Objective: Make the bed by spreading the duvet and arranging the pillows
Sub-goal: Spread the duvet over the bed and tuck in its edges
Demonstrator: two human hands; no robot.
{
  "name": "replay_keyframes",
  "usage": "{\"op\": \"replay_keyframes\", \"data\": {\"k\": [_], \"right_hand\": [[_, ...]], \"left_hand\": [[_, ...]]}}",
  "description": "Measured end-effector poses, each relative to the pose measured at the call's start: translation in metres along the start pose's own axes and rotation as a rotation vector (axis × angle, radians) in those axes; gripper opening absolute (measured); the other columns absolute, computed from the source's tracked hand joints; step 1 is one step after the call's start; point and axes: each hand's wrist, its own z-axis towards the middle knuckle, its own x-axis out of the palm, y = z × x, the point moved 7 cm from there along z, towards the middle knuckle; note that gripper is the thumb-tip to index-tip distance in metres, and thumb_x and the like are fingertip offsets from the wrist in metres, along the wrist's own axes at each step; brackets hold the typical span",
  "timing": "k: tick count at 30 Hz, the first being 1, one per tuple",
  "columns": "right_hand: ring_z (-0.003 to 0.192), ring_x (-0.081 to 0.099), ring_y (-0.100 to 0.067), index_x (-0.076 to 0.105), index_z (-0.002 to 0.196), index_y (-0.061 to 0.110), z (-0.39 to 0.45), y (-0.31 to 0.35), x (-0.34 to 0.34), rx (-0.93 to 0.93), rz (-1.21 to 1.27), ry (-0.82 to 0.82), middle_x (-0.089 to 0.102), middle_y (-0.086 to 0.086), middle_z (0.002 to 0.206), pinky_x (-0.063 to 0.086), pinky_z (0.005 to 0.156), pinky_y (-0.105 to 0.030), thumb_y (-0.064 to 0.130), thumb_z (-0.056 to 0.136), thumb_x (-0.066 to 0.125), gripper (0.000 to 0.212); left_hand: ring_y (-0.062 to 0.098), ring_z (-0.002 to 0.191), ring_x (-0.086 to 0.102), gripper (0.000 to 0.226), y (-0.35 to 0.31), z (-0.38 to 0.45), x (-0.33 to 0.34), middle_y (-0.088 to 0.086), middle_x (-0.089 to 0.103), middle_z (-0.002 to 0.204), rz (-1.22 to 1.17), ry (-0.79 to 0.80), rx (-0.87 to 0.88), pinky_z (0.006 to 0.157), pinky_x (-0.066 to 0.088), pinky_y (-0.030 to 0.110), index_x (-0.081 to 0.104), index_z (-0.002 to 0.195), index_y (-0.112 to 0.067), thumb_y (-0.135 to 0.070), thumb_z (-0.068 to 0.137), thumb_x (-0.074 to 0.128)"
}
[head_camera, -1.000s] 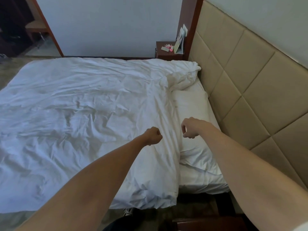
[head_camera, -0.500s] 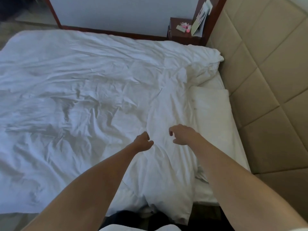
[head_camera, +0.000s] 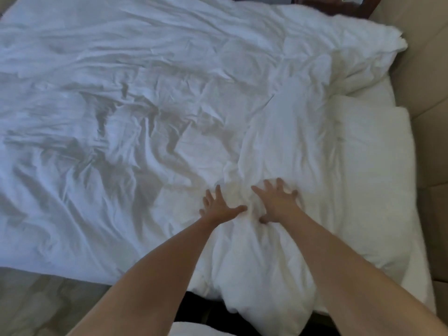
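Observation:
A white, wrinkled duvet (head_camera: pixel 145 105) covers most of the bed, with a bulky folded ridge running along its head-end edge. My left hand (head_camera: pixel 219 204) lies flat on the duvet with fingers spread. Just to its right, my right hand (head_camera: pixel 276 201) presses on the ridge, fingers also spread wide. A white pillow (head_camera: pixel 378 180) lies flat between the duvet edge and the headboard, partly tucked under the ridge. Neither hand holds anything.
A beige padded headboard (head_camera: pixel 429 69) runs down the right side. A dark wooden nightstand (head_camera: pixel 339 6) shows at the top edge. Carpeted floor (head_camera: pixel 36 299) lies at the lower left, beside the hanging duvet corner (head_camera: pixel 261 299).
Both hands went from closed fists above the duvet to flat, spread fingers pressed onto it. My view moved closer and lower over the bed.

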Motion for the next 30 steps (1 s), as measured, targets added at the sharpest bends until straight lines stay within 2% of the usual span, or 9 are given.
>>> {"op": "replay_keyframes", "data": {"k": [4, 8, 12, 16, 18, 22, 24, 26, 30], "right_hand": [[0.148, -0.005, -0.040, -0.014, 0.151, 0.044, 0.007, 0.006, 0.005, 0.008, 0.070, -0.029, 0.003, -0.003, 0.162, 0.023, 0.106, -0.073, 0.044, 0.078, 0.077, 0.117], [0.142, 0.017, -0.042, -0.018, 0.147, 0.051, 0.007, 0.017, 0.001, -0.080, 0.174, -0.043, 0.019, -0.005, 0.155, 0.034, 0.102, -0.068, 0.015, 0.083, 0.071, 0.116], [0.116, 0.052, -0.035, 0.011, 0.148, 0.043, -0.026, -0.005, -0.012, -0.115, 0.312, -0.105, 0.048, -0.012, 0.134, 0.047, 0.095, -0.050, 0.031, 0.090, 0.058, 0.075], [0.111, 0.056, -0.035, 0.031, 0.144, 0.033, -0.085, -0.058, -0.039, 0.148, 0.637, -0.252, 0.055, -0.012, 0.130, 0.048, 0.091, -0.042, 0.014, 0.093, 0.041, 0.056], [0.114, 0.055, -0.036, 0.039, 0.139, 0.027, -0.110, -0.081, -0.061, 0.284, 0.835, -0.342, 0.055, -0.014, 0.131, 0.044, 0.091, -0.039, 0.027, 0.099, 0.035, 0.041], [0.120, 0.052, -0.038, 0.023, 0.146, 0.020, -0.146, -0.116, -0.093, 0.446, 1.023, -0.346, 0.049, -0.014, 0.136, 0.045, 0.097, -0.042, 0.060, 0.084, 0.060, 0.083], [0.119, 0.052, -0.039, 0.017, 0.149, 0.020, -0.160, -0.128, -0.092, 0.486, 0.919, -0.319, 0.049, -0.015, 0.135, 0.045, 0.094, -0.040, 0.041, 0.083, 0.070, 0.087], [0.116, 0.053, -0.039, 0.028, 0.144, 0.018, -0.171, -0.141, -0.088, 0.531, 0.867, -0.336, 0.050, -0.016, 0.130, 0.044, 0.086, -0.037, 0.024, 0.087, 0.064, 0.068], [0.113, 0.054, -0.037, 0.045, 0.132, 0.011, -0.194, -0.176, -0.074, 0.611, 0.875, -0.388, 0.052, -0.017, 0.127, 0.042, 0.081, -0.033, 0.019, 0.093, 0.058, 0.042]], "left_hand": [[0.025, 0.135, 0.042, 0.119, 0.005, 0.017, 0.026, 0.001, 0.035, 0.151, -0.484, 0.196, -0.029, 0.110, 0.039, 0.042, 0.011, 0.154, -0.019, -0.066, 0.066, 0.076], [0.013, 0.111, 0.062, 0.055, -0.027, -0.013, 0.054, -0.003, 0.065, 0.123, -0.532, 0.408, 0.162, 0.100, 0.050, 0.036, 0.053, 0.132, -0.024, -0.050, 0.086, 0.067], [0.018, 0.113, 0.062, 0.062, -0.053, -0.045, 0.057, 0.001, 0.065, 0.122, -0.582, 0.478, 0.195, 0.099, 0.051, 0.041, 0.051, 0.136, -0.024, -0.028, 0.079, 0.076], [0.021, 0.121, 0.054, 0.064, -0.114, -0.113, 0.045, 0.004, 0.057, 0.129, -0.496, 0.425, 0.369, 0.104, 0.045, 0.040, 0.043, 0.142, -0.017, -0.005, 0.083, 0.064], [0.020, 0.124, 0.051, 0.062, -0.148, -0.144, 0.048, 0.003, 0.054, 0.133, -0.422, 0.459, 0.502, 0.107, 0.043, 0.039, 0.041, 0.143, -0.016, -0.005, 0.084, 0.059], [0.026, 0.131, 0.046, 0.063, -0.192, -0.173, 0.059, 0.010, 0.048, 0.142, -0.267, 0.535, 0.598, 0.109, 0.040, 0.045, 0.034, 0.145, -0.008, -0.009, 0.088, 0.060], [0.029, 0.123, 0.052, 0.058, -0.201, -0.178, 0.066, 0.013, 0.053, 0.135, -0.174, 0.567, 0.599, 0.104, 0.044, 0.047, 0.039, 0.139, -0.005, -0.016, 0.087, 0.064], [0.028, 0.115, 0.057, 0.055, -0.207, -0.183, 0.072, 0.011, 0.058, 0.128, -0.133, 0.606, 0.620, 0.101, 0.047, 0.047, 0.046, 0.133, -0.008, -0.020, 0.084, 0.066], [0.023, 0.112, 0.058, 0.070, -0.212, -0.194, 0.089, 0.005, 0.057, 0.127, -0.212, 0.529, 0.633, 0.098, 0.050, 0.043, 0.036, 0.138, -0.025, -0.025, 0.079, 0.073]]}}
